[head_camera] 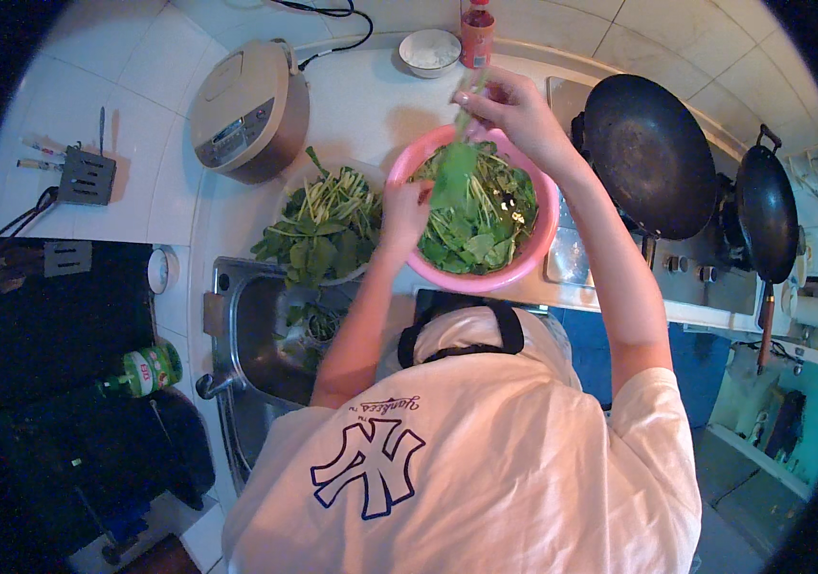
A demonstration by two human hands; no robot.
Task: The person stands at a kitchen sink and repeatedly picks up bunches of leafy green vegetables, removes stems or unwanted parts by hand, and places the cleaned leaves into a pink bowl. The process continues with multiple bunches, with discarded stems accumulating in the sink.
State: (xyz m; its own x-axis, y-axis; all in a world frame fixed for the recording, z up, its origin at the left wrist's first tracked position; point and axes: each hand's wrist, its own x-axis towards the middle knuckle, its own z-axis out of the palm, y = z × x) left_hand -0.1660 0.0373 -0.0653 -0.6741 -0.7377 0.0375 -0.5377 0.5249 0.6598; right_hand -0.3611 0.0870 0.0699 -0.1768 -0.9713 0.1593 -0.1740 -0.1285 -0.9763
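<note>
A pink plastic basin [547, 237] of leafy greens, apparently in water, stands on the counter before me. My right hand [499, 100], over the basin's far rim, pinches the stem of a leafy green [455, 168], whose blurred leaf hangs over the basin. At the basin's left side is my left hand [409, 208], fingers close to that leaf; whether they grip it cannot be told. Left of the basin, a heap of leafy greens with pale stems [326, 233] fills a container largely hidden beneath it. A few white bits float at the right of the basin.
A rice cooker [251, 107] stands back left. Behind the basin are a white bowl [430, 53] and a red bottle [478, 39]. Two black woks [649, 154] [766, 215] sit on the stove at right. A steel sink [265, 366] with some greens lies at left.
</note>
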